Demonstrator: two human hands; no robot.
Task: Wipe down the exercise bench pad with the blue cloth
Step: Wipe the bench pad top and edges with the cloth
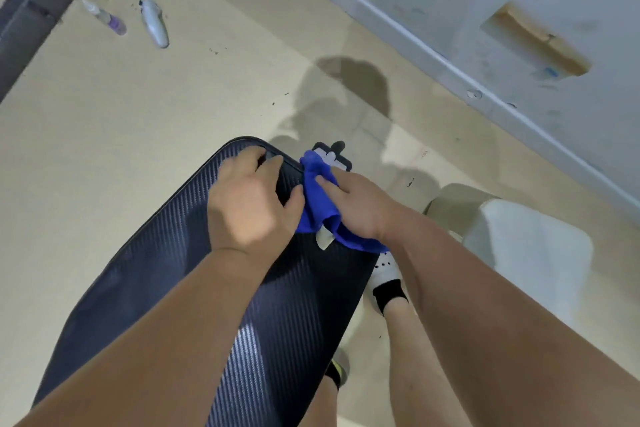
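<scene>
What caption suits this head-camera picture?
Left hand rests on the bench pad; right hand holds a blue cloth at its edge.

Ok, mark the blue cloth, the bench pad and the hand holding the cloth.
blue cloth (315, 208), head view, bunched middle.
bench pad (173, 253), head view, bare ribbed top.
right hand (356, 206), head view, back of hand.
</scene>
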